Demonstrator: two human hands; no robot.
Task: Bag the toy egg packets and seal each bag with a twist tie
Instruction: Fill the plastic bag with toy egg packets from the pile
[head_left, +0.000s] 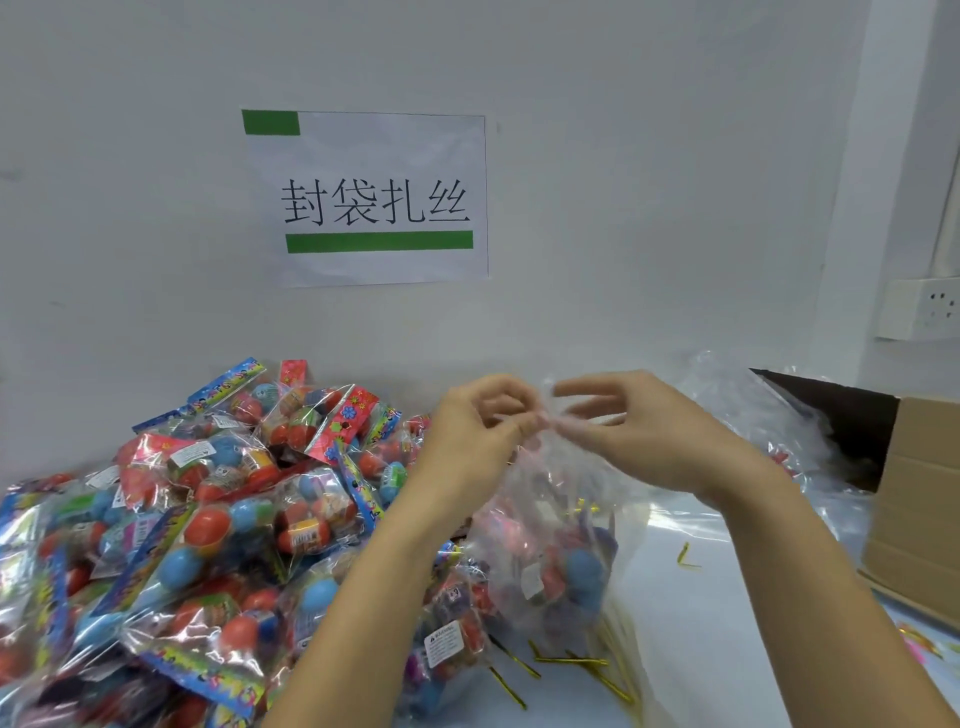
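A clear plastic bag (550, 551) with toy egg packets inside hangs in front of me, its gathered neck raised between both hands. My left hand (483, 431) pinches the neck from the left, fingers curled. My right hand (623, 431) pinches the same neck from the right with thumb and forefinger, the other fingers spread. Whether a tie is on the neck I cannot tell. A big heap of toy egg packets (197, 519) covers the table's left half. Gold twist ties (571, 665) lie scattered under the bag, one more twist tie (685, 556) to the right.
A cardboard box (914, 499) stands at the right edge with clear bags (763, 415) bunched beside it. A paper sign (374, 200) is stuck on the white wall, and a wall socket (919, 309) sits at the far right. White table surface (717, 649) shows by my right forearm.
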